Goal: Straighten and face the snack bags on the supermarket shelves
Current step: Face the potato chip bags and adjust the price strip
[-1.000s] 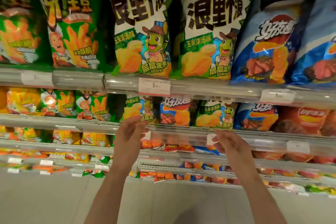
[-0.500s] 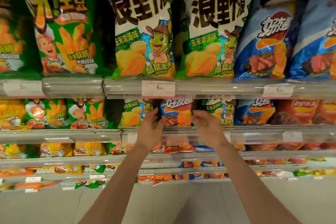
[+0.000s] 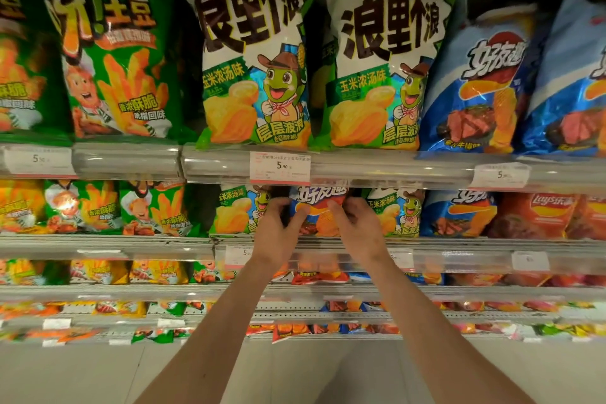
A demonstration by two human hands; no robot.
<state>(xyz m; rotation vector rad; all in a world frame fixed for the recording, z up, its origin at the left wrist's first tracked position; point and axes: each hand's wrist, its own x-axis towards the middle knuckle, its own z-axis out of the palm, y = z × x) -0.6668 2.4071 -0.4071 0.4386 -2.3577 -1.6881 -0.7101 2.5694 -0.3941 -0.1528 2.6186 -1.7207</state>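
Now both hands bracket one small blue bag (image 3: 316, 216), centre of frame, on the second shelf (image 3: 459, 244) from the top. Left hand (image 3: 278, 233) clasps its left edge; right hand (image 3: 355, 228) clasps its right edge; fingers (image 3: 341, 210) curl onto the front, so both grasp the bag. Bag stands upright, long axis vertical, squeezed between two green bags (image 3: 239, 210). It looks out of place among them. Judgement: both hands equally near; next move turns on lifting it straight out toward the camera.
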